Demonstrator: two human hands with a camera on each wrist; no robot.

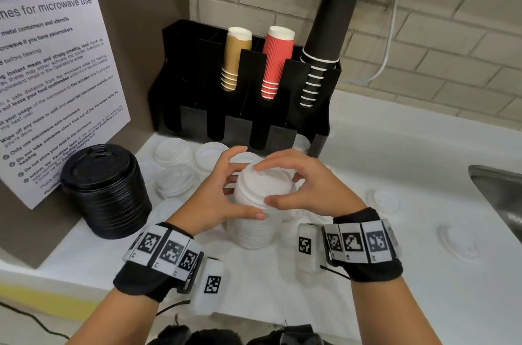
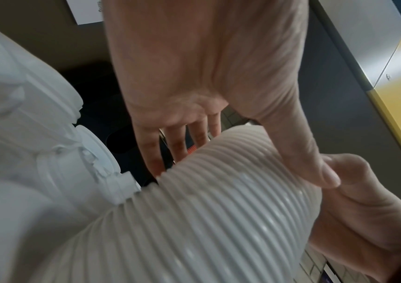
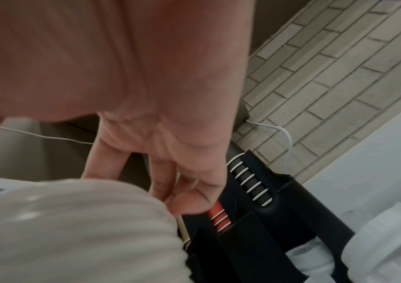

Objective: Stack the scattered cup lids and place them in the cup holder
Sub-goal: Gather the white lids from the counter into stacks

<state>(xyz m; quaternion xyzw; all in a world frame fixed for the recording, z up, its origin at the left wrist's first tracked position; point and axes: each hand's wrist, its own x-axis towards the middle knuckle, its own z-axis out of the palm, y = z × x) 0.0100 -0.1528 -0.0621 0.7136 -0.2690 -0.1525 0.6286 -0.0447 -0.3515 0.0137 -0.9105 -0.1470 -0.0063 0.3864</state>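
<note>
While we cup the lid stack [image 1: 261, 197] at mid-frame, our left hand [image 1: 217, 197] and right hand [image 1: 302, 189] curl round its top, thumbs at the near side, fingers at the far. It is a tall white ribbed column standing on the counter [image 1: 395, 147]. A squeeze or tilt could buckle it and spill lids. Loose lids [image 1: 173, 151] lie behind it, before the cup holder [image 1: 197, 84] at upper centre. A black lid stack [image 1: 106, 189] sits left.
</note>
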